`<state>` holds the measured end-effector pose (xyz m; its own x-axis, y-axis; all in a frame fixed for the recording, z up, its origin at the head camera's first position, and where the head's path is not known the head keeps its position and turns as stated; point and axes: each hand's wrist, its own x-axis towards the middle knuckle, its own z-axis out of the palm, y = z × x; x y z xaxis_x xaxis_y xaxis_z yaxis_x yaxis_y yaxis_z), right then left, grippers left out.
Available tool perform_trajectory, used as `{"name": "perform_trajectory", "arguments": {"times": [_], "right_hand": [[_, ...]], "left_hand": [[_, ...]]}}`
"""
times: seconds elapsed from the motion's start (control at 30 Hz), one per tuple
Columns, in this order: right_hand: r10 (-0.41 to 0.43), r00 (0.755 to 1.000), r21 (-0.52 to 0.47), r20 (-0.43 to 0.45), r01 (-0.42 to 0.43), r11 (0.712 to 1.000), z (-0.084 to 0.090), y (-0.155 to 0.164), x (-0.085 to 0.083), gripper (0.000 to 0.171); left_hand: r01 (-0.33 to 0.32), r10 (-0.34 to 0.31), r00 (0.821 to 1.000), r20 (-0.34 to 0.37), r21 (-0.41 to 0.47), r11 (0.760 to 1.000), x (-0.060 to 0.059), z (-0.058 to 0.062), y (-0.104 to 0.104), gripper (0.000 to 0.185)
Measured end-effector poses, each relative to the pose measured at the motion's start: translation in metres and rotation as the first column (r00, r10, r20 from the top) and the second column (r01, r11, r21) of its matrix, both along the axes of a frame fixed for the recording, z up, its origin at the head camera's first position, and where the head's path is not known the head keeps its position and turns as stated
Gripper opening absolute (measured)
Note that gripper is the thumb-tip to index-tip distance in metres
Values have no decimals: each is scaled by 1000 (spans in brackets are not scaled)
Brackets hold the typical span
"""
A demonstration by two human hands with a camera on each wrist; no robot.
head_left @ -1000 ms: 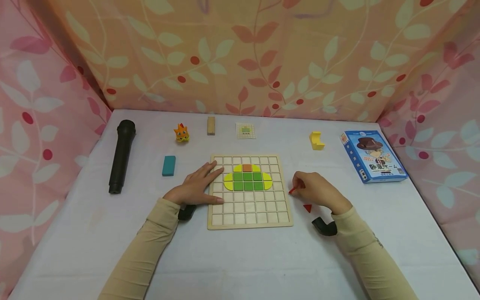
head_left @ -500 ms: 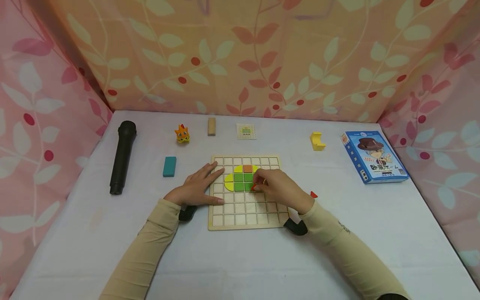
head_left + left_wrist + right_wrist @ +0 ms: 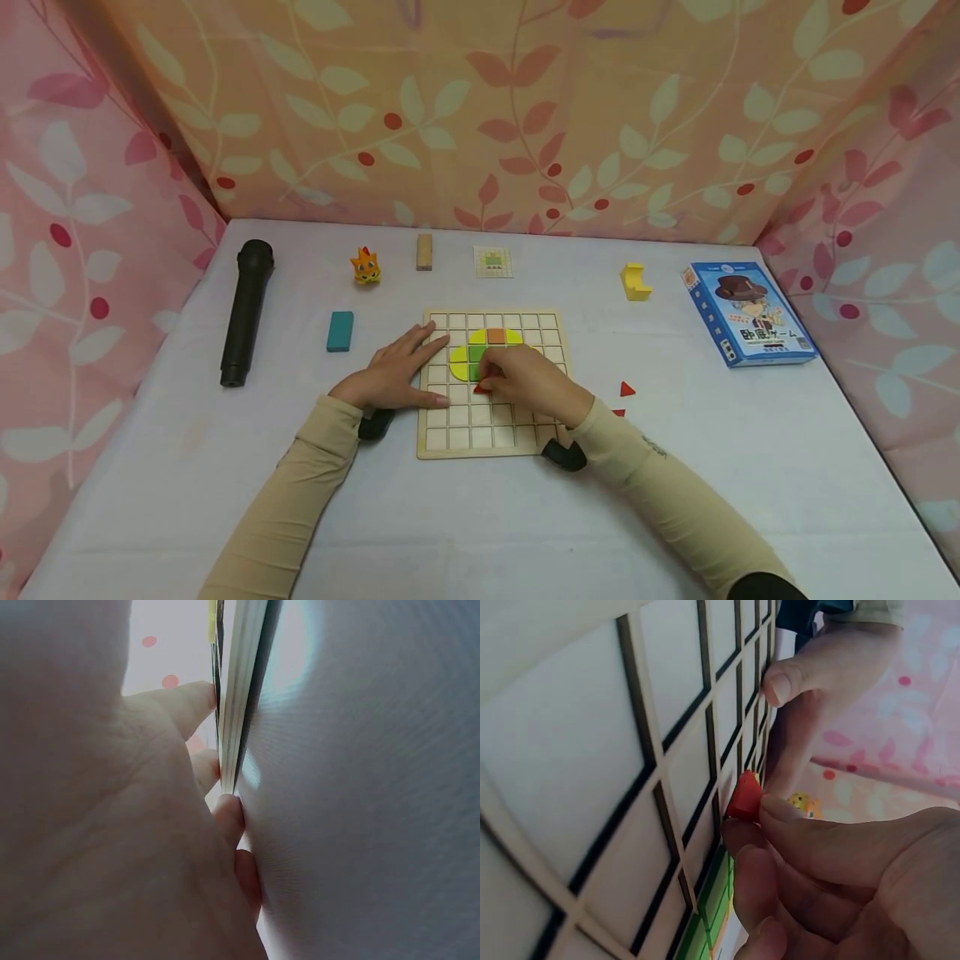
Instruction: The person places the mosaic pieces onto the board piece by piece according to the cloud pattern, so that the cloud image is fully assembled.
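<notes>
A small red triangular tile (image 3: 745, 798) is pinched between thumb and forefinger of my right hand (image 3: 528, 382), right at the grid just below the green tiles. The wooden grid board (image 3: 457, 442) holds yellow curved tiles (image 3: 459, 364), green square tiles (image 3: 476, 353) and one orange square tile (image 3: 496, 336); my right hand covers part of this pattern. My left hand (image 3: 390, 375) rests spread along the board's left edge, thumb and fingertips on the frame. In the left wrist view its fingers (image 3: 184, 705) lie against the board's edge (image 3: 241, 682).
Two more red triangles (image 3: 627, 389) lie right of the board, one partly behind the right sleeve. Behind the board are a pattern card (image 3: 492, 262), a wooden block (image 3: 424, 252) and a toy figure (image 3: 366, 267). A microphone (image 3: 246, 317) lies left; a blue box (image 3: 748, 314) lies right.
My right hand has carried the red triangle from the table at the board's right leftward onto the grid, below the green tiles. The left hand has stayed in place.
</notes>
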<state>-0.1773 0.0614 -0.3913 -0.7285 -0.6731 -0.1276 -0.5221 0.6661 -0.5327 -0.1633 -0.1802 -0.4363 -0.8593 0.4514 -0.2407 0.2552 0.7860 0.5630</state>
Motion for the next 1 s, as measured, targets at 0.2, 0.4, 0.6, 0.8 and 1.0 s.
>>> {"name": "perform_trajectory", "arguments": {"times": [0.2,0.4,0.6,0.8,1.0], "right_hand": [[-8,1000,19,-3,8,1000,-3,-4,3,4],[36,998,51,-42,-34,998,-3,-6,5,3],[47,995,73,-90,-40,997,-6,-6,6,4],[39,993,84,-109,-30,996,-7,-7,8,4],[22,993,100,-116,-10,995,-4,-5,9,2]], "left_hand": [[6,-6,1000,-17,2,1000,-2,-9,-3,100],[13,-12,1000,-26,18,1000,-2,-10,-3,101],[3,-3,1000,-23,2,1000,-3,-12,-3,100],[2,-2,1000,-20,2,1000,-3,-13,-2,101],[-4,4,1000,-14,0,1000,-3,-13,-2,101]]}}
